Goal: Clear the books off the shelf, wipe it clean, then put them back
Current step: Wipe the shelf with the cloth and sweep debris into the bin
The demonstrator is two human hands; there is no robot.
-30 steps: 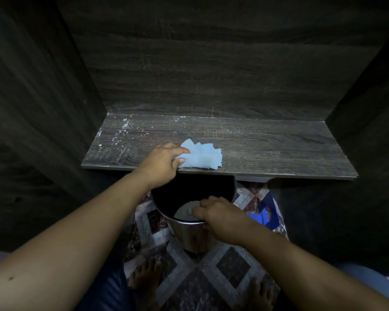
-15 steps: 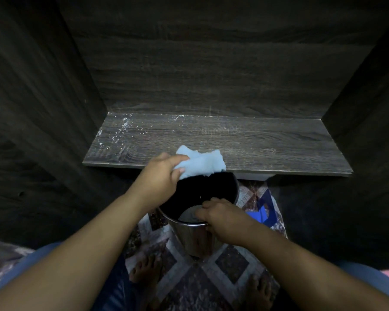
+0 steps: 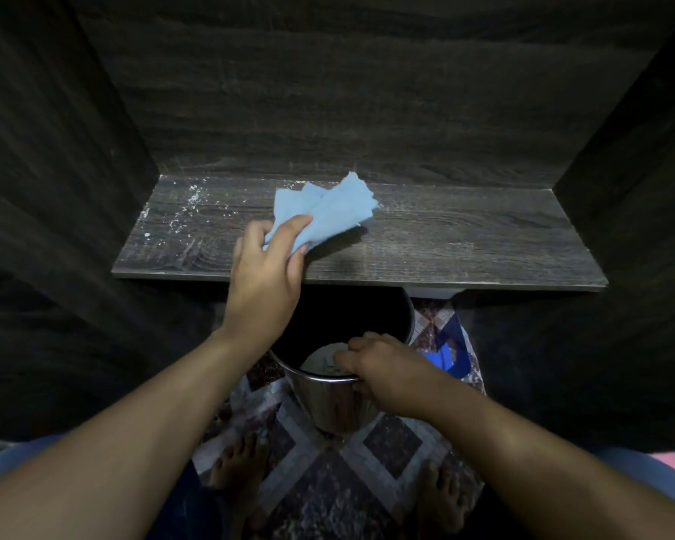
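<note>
A dark wood-grain shelf (image 3: 445,243) is spread beyond both hands. Under its front edge, a metal bucket (image 3: 328,403) is still gripped at its near rim by the curled fingers (image 3: 347,358) of the right hand (image 3: 386,368). A light blue cloth (image 3: 328,212) is pinched by the left hand (image 3: 266,282). It has been carried from the shelf's front edge to above mid-shelf, fanning out beyond the fingers. White dust specks (image 3: 190,200) are scattered left of those fingers. A blue object (image 3: 451,360) is glimpsed right of the bucket.
</note>
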